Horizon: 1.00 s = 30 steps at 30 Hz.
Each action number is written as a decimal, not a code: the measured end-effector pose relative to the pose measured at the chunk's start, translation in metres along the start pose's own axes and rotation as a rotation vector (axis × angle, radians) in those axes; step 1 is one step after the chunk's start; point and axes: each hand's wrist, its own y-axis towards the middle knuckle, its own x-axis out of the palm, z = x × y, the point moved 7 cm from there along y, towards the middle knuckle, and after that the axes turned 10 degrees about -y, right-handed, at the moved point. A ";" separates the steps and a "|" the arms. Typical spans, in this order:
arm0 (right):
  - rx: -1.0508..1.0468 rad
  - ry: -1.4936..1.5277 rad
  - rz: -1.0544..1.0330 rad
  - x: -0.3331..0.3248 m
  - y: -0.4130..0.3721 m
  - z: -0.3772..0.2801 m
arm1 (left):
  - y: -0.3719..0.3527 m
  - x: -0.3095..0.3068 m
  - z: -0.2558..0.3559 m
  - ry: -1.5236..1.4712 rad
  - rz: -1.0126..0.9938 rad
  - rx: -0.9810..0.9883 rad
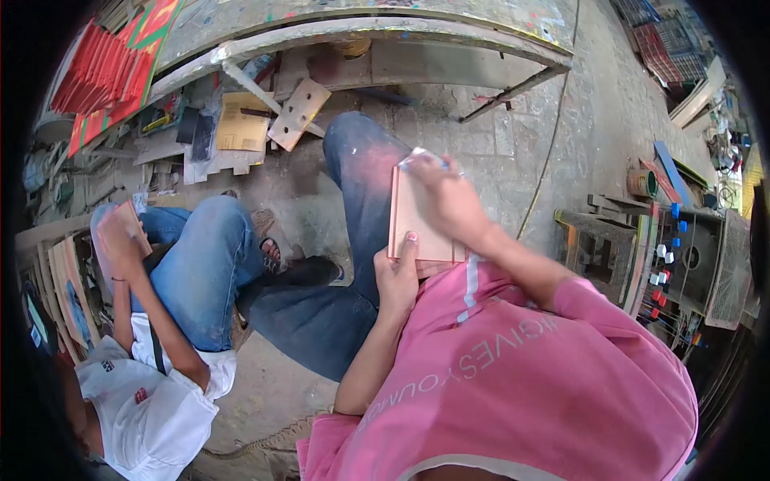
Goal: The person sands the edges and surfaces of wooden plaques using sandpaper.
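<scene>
A flat, pinkish-tan wooden board [413,210] with a raised edge along its left side rests on my thigh, against the pink shirt. My left hand [397,276] grips its lower left corner, thumb on the top face and the fingers underneath. Over the upper part of the board is my right hand [449,196], blurred by motion, its fingers closed on a folded whitish sheet [419,158] with bluish marks. This sheet reaches the board's top edge. Reddish dust marks the jeans [377,164] beside the board.
At left sits a co-worker [160,385] holding a similar board [132,224]. Ahead stands a paint-stained table [385,24], with red pieces [104,68] stacked at its left. A board with holes [301,114] leans below. Racks and a speaker-like box [706,264] stand right; a cable [548,152] crosses the floor.
</scene>
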 end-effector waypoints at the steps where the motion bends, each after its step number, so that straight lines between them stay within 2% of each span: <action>1: -0.008 -0.025 0.028 0.003 -0.001 -0.006 | 0.000 -0.002 0.003 0.012 0.036 0.019; 2: -0.101 0.034 0.063 -0.009 -0.014 -0.019 | 0.001 -0.003 0.002 0.016 0.028 -0.002; 3: -0.095 0.037 0.061 -0.017 -0.019 -0.012 | 0.000 -0.004 0.000 0.020 0.031 -0.008; 5: 0.074 0.030 -0.035 -0.023 -0.019 0.020 | 0.001 -0.001 0.002 0.020 -0.002 0.040; 7: 0.107 0.010 -0.026 -0.017 -0.016 0.019 | 0.000 -0.002 0.000 0.011 -0.013 0.041; 9: -0.076 0.096 -0.013 -0.024 -0.030 -0.014 | 0.003 -0.001 0.002 0.003 -0.014 0.046; 10: -0.090 0.122 -0.057 -0.024 -0.039 -0.003 | 0.002 -0.002 0.001 0.011 -0.002 0.041; 11: -0.083 0.127 -0.056 -0.021 -0.034 0.003 | 0.001 -0.004 0.001 0.017 0.007 0.041; 13: 0.085 0.018 0.013 -0.020 -0.020 0.031 | -0.003 0.004 0.005 0.008 -0.005 0.042; 17: -0.031 0.114 -0.084 -0.028 -0.054 0.013 | -0.002 0.003 0.005 -0.009 -0.019 0.056; 18: 0.083 0.100 -0.088 -0.028 -0.045 0.033 | -0.003 0.005 0.007 0.000 0.006 0.064; 19: 0.085 0.093 -0.078 -0.025 -0.044 0.032 | -0.003 0.007 0.008 0.002 -0.007 0.065; 21: 0.032 0.076 -0.031 -0.022 -0.041 0.014 | -0.003 0.008 0.009 0.029 -0.015 0.071; 22: -0.048 0.211 -0.063 -0.033 -0.051 -0.001 | -0.001 0.010 0.009 0.027 -0.014 0.069; 25: 0.035 0.081 -0.086 -0.034 -0.046 0.042 | -0.004 0.008 0.010 0.019 -0.022 0.077; 27: 0.057 0.099 -0.032 -0.035 -0.039 0.044 | -0.004 0.007 0.009 0.031 0.003 0.054; 29: -0.308 0.166 -0.149 -0.034 -0.058 0.003 | 0.001 0.012 0.010 0.012 -0.021 0.053; 30: -0.014 0.082 -0.227 -0.007 -0.059 0.053 | -0.006 0.009 0.009 0.002 -0.038 0.038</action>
